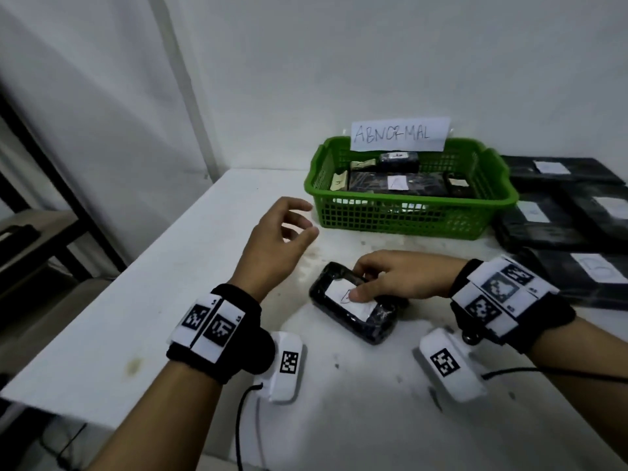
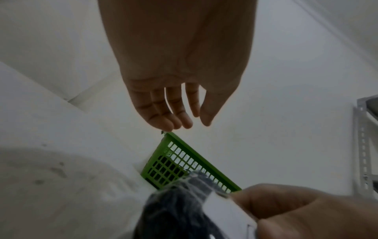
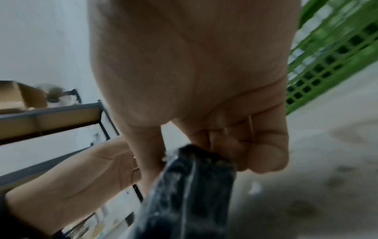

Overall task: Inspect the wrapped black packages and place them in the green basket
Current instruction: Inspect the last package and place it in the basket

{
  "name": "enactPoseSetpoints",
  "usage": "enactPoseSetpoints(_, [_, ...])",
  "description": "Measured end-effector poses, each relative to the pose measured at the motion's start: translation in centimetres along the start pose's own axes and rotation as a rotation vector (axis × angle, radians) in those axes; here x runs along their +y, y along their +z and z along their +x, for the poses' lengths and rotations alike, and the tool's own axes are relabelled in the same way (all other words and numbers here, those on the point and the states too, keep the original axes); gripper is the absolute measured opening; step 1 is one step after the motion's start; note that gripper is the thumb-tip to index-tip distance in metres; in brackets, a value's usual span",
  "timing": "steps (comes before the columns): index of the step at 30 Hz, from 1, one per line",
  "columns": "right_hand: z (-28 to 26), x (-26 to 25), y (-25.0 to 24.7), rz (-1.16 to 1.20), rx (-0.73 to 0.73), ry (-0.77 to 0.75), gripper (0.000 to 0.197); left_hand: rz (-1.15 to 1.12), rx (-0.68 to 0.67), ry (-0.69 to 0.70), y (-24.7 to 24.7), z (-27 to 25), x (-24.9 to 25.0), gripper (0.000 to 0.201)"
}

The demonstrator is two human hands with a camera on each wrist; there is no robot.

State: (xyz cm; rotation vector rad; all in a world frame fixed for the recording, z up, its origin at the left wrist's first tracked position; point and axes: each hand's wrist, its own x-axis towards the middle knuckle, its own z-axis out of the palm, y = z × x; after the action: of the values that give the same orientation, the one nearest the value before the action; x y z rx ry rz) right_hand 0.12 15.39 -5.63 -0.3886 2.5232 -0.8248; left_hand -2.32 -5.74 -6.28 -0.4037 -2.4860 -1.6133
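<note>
A small black wrapped package (image 1: 353, 302) with a white label lies on the white table, in front of the green basket (image 1: 407, 215). My right hand (image 1: 377, 280) grips its far end, thumb on the label and fingers curled over the edge; the right wrist view shows the same package (image 3: 190, 190) pinched in the right hand (image 3: 214, 145). My left hand (image 1: 289, 229) hovers empty to the left of the basket, fingers relaxed, as the left wrist view shows the left hand (image 2: 184, 116) above the basket (image 2: 180, 163). Several black packages (image 1: 397, 181) lie inside the basket.
A paper sign reading ABNORMAL (image 1: 399, 134) stands at the basket's back rim. Several larger black packages (image 1: 564, 212) with white labels are stacked at the right. The table (image 1: 136, 300) ends at the left, where a dark shelf frame (image 1: 40, 198) stands. Walls close the back.
</note>
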Motion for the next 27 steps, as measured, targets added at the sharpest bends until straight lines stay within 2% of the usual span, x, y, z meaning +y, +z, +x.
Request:
enactPoseSetpoints(2, [-1.2,1.2,-0.2,0.321,0.122,0.032,0.019,-0.042,0.017,-0.03,0.7,0.5,1.0,0.016])
enactPoseSetpoints(4, [-2.7,2.5,-0.5,0.677,0.277,0.039,0.017,-0.095,-0.053,-0.141,2.3,0.9,2.4,0.015])
enactPoseSetpoints(7, [-4.9,4.9,-1.0,1.023,0.553,0.021,0.028,-0.183,-0.316,-0.333,6.3,0.9,4.5,0.038])
enactPoseSetpoints(9, [-6.2,6.2,-1.1,1.108,0.667,0.029,0.03,-0.307,-0.457,-0.339,9.3,0.7,5.4,0.043])
enactPoseSetpoints(13, [-8.3,8.3,-1.1,1.142,0.728,0.008,0.027,-0.544,-0.464,-0.274,13.1,1.0,5.8,0.03])
enactPoseSetpoints(16, [-8.9,9.6,-1.0,1.194,0.811,-0.028,0.015,-0.568,-0.489,-0.266,14.0,1.6,5.3,0.021])
enactPoseSetpoints(21, [-6.8,10.1,-0.4,1.247,0.767,0.01,0.008,-0.581,-0.482,-0.295,13.9,2.0,3.5,0.014])
enactPoseSetpoints(23, [-5.6,9.8,-0.5,1.292,0.734,0.018,0.014,-0.603,-0.439,-0.325,13.7,2.3,3.1,0.012])
enactPoseSetpoints(27, [-3.8,9.7,-0.5,1.366,0.682,-0.011,0.038,-0.694,-0.383,-0.364,13.5,2.6,2.6,0.013])
